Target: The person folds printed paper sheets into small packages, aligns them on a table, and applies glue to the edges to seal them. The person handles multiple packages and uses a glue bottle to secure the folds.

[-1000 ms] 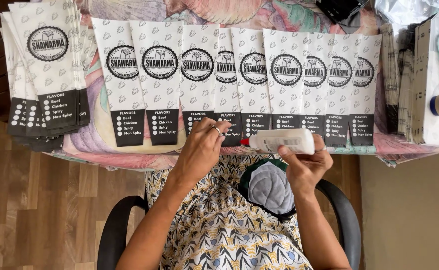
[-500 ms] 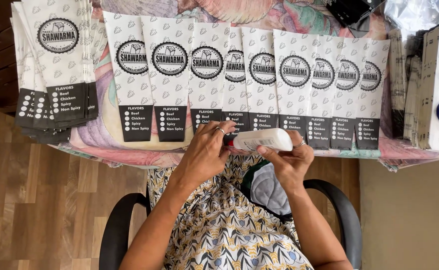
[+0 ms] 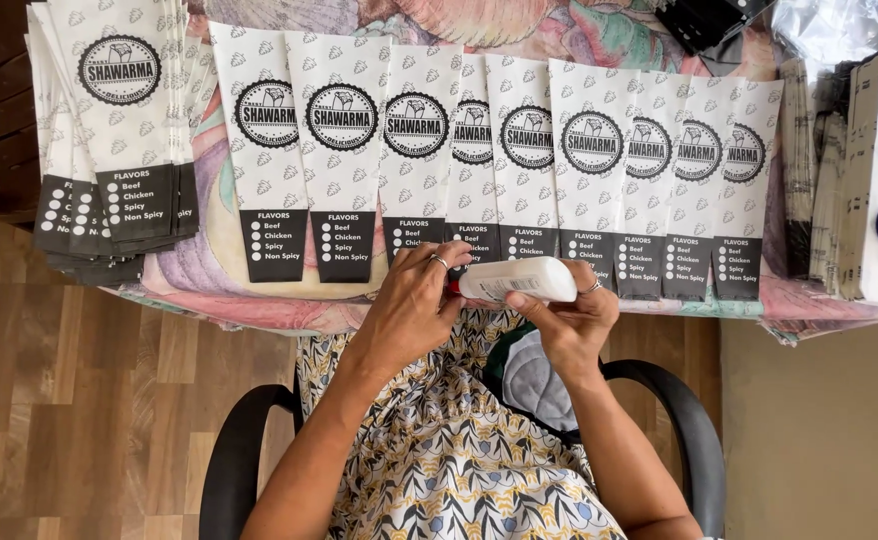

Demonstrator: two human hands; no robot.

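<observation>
We hold the white glue bottle level above our lap, just at the surface edge; our right hand grasps its body while our left hand fingers pinch the red cap end; paper sleeves lie fanned, edges exposed.

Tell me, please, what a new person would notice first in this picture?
First comes the long row of white paper sleeves with round black emblems, overlapping along the table edge, with a fanned stack at the far left. In front of them, the right hand holds a white glue bottle sideways while the left hand grips its red tip.
</observation>
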